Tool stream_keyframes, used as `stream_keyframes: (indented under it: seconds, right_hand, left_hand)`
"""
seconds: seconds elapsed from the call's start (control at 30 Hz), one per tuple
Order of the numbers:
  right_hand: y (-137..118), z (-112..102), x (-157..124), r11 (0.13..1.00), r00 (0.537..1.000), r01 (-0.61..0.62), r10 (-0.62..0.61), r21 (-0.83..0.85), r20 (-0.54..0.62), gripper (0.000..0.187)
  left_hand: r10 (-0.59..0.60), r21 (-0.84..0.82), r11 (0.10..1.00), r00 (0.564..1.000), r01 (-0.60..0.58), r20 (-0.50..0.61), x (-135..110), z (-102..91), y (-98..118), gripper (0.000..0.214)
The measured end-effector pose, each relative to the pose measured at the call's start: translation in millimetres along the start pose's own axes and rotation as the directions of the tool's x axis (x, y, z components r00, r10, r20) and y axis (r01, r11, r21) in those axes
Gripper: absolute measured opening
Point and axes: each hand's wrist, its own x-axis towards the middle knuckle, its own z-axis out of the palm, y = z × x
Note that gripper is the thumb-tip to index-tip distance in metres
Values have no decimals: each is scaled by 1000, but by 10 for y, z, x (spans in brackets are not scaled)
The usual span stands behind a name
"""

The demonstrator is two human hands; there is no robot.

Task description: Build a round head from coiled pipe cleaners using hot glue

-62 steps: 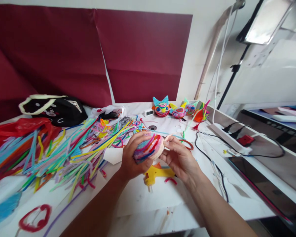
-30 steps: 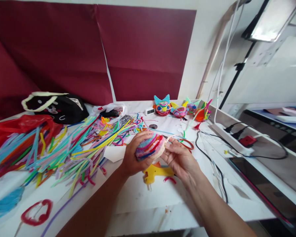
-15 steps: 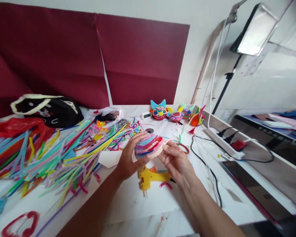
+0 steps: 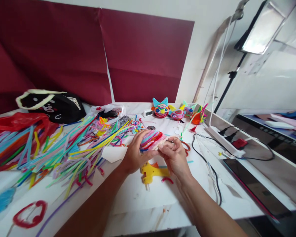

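My left hand point(image 4: 132, 154) is wrapped round a dome-shaped craft piece point(image 4: 151, 139) covered in coloured pipe-cleaner stripes, held above the white table point(image 4: 143, 197). My right hand point(image 4: 174, 157) pinches the cream edge of the same piece at its right side, fingers pressed together. A yellow glue gun point(image 4: 153, 171) lies on the table just below both hands. A small red pipe-cleaner curl point(image 4: 167, 179) sits beside the gun.
A big heap of coloured pipe cleaners point(image 4: 59, 144) covers the left half. A black bag point(image 4: 51, 105) and red plastic bag point(image 4: 17, 122) lie behind. Finished craft heads point(image 4: 177, 112) stand at the back. A power strip point(image 4: 224, 142) with black cables and a lamp stand point(image 4: 236, 65) are on the right.
My right hand has closed in on the craft piece's edge and the piece has tilted a little toward it. The camera shifted slightly; the table's things stay put.
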Motion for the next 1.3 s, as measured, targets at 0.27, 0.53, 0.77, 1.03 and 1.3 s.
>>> stream_keyframes:
  seconds: [0.27,0.53,0.77,1.03,1.3]
  right_hand:
    - [23,53,-44,1000,1000,1,0,-32,20,50]
    - [19,56,-43,999,995,-17,20,-33,93,45]
    - [29,49,-59,999,982,19,-13,-31,187,37]
    - [0,68,-79,1000,978,18,-15,-8,206,33]
    - [26,6,-31,986,989,103,-87,-128,123,22]
  left_hand:
    - [-46,-38,998,999,46,17,14,-13,-13,62]
    - [-53,-32,998,999,54,7,21,-47,-10,60]
    - [-11,-28,1000,998,9,-61,28,-42,16,57]
    - [22,-15,1000,996,-23,-90,19,-33,15,58]
    - [68,1,998,993,-68,-96,11,-25,13,57]
